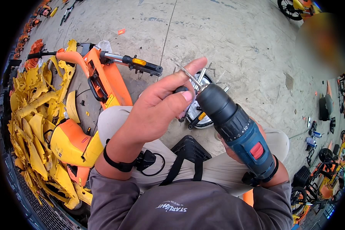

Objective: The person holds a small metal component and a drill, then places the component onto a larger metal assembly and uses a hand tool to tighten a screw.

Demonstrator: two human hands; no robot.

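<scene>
My right hand (232,151) is wrapped round a blue and black cordless drill (234,122), its chuck angled up and to the left. From the chuck sticks a thin metal drill bit (192,78). My left hand (157,105) is beside the chuck, with the index finger stretched out behind the bit and the thumb bent in. A dark rounded piece (181,89) shows between thumb and index finger; the rest of it is hidden, as are the other fingers. Beyond and below the hands lies a round white-rimmed part (207,123), partly covered by the drill, with metal rods on it.
At the left, an orange scooter frame (109,82) with a handlebar lies near my knee, by a yellow and orange shell (71,140). A heap of yellow plastic panels (38,128) fills the far left. Yellow vehicles (327,174) and blue cans (311,142) stand at the right.
</scene>
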